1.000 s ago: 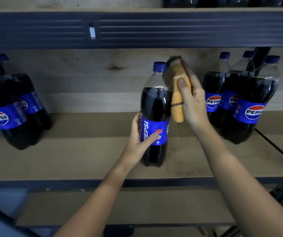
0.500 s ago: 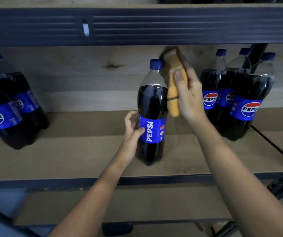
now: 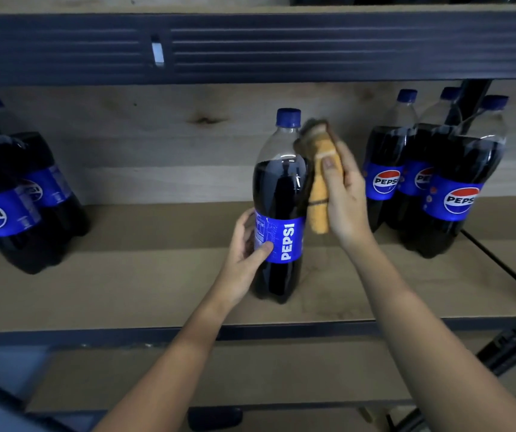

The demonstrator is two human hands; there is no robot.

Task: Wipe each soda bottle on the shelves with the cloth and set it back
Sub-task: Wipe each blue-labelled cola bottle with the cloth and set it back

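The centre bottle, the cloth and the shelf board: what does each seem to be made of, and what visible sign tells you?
Centre bottle: clear glossy plastic, probably; dark soda shows through, with highlights.
Cloth: soft yellow-orange fabric, matte, folded in the right hand.
Shelf board: matte tan board, likely pressed wood; no gloss.

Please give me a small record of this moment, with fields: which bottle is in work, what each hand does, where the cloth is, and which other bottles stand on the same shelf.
bottle in work: Pepsi bottle, upright on the wooden shelf, blue cap on
left hand: left hand grips the bottle at its blue label
right hand: right hand holds the cloth
cloth: yellow cloth pressed against the bottle's right side, near the shoulder
other bottles: group of Pepsi bottles at right; group of Pepsi bottles at left
above: dark metal shelf beam
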